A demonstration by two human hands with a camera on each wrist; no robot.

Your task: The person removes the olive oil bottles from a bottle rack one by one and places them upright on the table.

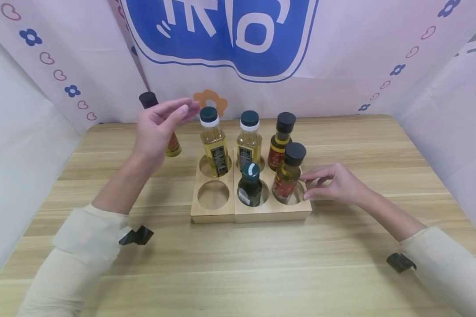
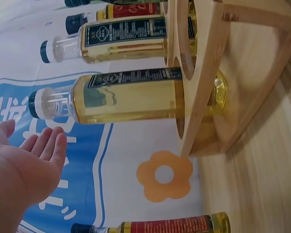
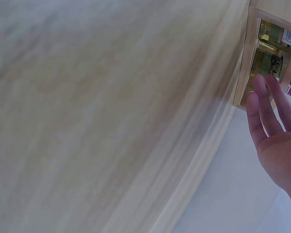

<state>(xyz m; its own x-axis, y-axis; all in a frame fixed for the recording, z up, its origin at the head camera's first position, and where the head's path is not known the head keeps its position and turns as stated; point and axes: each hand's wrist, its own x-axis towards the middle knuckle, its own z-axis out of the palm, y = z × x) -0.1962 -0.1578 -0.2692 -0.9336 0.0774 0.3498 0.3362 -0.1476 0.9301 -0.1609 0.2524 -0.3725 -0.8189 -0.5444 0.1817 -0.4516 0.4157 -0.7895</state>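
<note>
My left hand (image 1: 155,131) is raised, its fingertips close by the dark green cap of a tall oil bottle (image 1: 215,149) in the back left hole of a wooden rack (image 1: 212,218). In the left wrist view the fingers of that hand (image 2: 29,162) are loosely bent with nothing in them. My right hand (image 1: 337,185) is at the rack's right side, fingertips beside a red-labelled, black-capped bottle (image 1: 286,178) in the front right hole. Seen from the right wrist, this hand (image 3: 279,141) has extended fingers beside the rack's end.
A second pale oil bottle (image 1: 249,141) and another black-capped bottle (image 1: 279,147) stand in the back row. A small dark bottle (image 1: 250,189) sits in the front middle hole. Behind my left hand a red-labelled bottle (image 1: 173,147) stands on the table (image 1: 262,268), near the printed backdrop (image 1: 321,97).
</note>
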